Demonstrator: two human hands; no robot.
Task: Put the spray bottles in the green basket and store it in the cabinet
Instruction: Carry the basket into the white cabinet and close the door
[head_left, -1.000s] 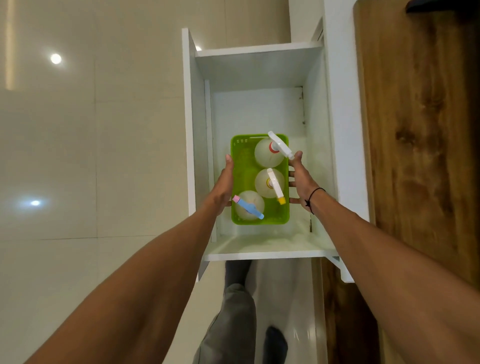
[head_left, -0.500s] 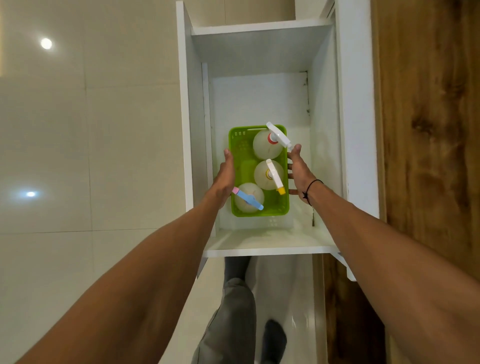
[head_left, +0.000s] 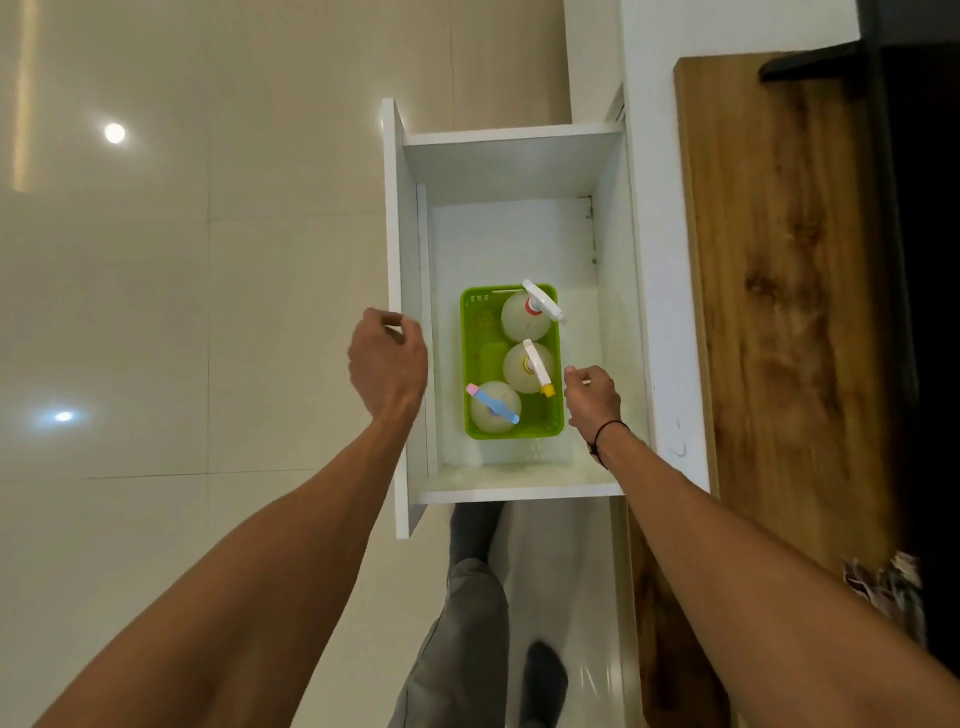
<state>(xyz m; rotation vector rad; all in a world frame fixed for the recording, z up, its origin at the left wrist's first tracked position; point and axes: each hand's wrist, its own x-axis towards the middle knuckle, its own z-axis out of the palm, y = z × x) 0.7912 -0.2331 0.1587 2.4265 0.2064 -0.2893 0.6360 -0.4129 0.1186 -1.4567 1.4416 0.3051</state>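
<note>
The white cabinet (head_left: 519, 161) is standing open ahead of both hands, its floor reaching out between them and its door (head_left: 397, 218) hanging just beyond the left hand. A wooden counter (head_left: 779, 312) is running along the outer side of the right arm, and pale floor tiles (head_left: 156, 312) are spreading out to the outer side of the left arm.

One green basket (head_left: 478, 364) is sitting on the cabinet floor between the two hands, closer to the right hand than to the left. Three spray bottles are standing upright inside it. The one with the white trigger and red collar (head_left: 524, 317) is sitting farthest from the hands; the one with the white and yellow trigger (head_left: 524, 369) is sitting in the middle, just beside the right fingertips; the one with the blue and pink trigger (head_left: 493, 408) is sitting nearest, on the left-hand side of the basket. No label or writing is showing clearly enough to read on any bottle.

The left hand (head_left: 387, 364) is hovering in front of the door edge, fingers loosely curled and gripping nothing. The right hand (head_left: 592, 397) is hanging just beside the basket's right wall, fingers loosely bent, clear of the rim and empty. One dark band (head_left: 605, 434) is circling the right wrist.
</note>
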